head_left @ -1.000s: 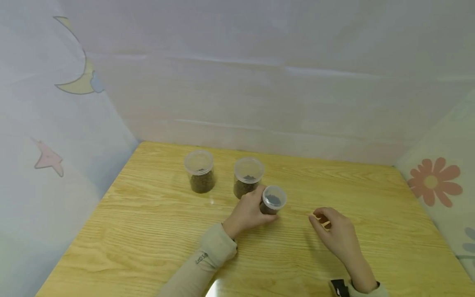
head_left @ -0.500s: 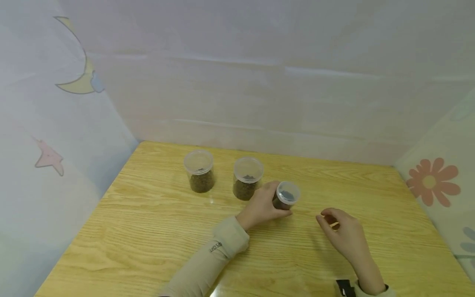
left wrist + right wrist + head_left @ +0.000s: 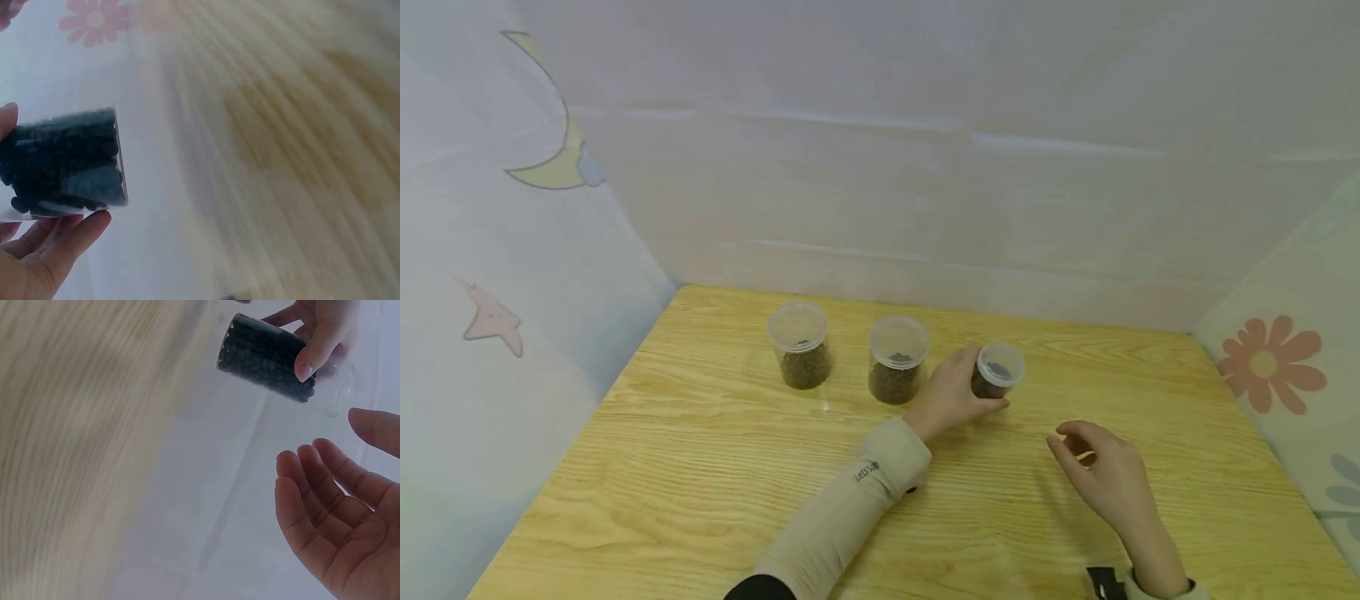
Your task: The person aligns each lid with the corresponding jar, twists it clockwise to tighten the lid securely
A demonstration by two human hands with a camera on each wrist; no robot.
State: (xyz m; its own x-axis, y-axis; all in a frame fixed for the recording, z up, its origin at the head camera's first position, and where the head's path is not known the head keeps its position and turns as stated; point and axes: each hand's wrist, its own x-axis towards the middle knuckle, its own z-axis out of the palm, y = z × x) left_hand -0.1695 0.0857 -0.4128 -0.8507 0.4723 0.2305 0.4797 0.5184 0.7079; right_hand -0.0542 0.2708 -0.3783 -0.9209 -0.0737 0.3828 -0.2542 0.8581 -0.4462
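My left hand (image 3: 950,395) grips a small clear jar (image 3: 999,368) with a translucent lid, thumb on the near side. Dark, bean-like pieces (image 3: 69,164) fill much of it, as the left wrist view shows. The right wrist view has the jar's base apart from the tabletop. My right hand (image 3: 1108,471) hovers over the table to the right, fingers loosely bent around nothing. To the left of the held jar stand two wider lidded jars, the middle one (image 3: 897,379) and the left one (image 3: 805,365), both partly filled with brown bits.
The wood-grain table (image 3: 700,475) ends at a pale cloth wall (image 3: 880,200) behind. Similar printed walls close in both sides, with a red flower (image 3: 1262,364) on the right one. A black item (image 3: 1105,582) shows by my right cuff.
My left hand has carried the small jar to the right and farther back, away from the middle jar. My right hand has drifted slightly right. The two wider jars stand where they were.
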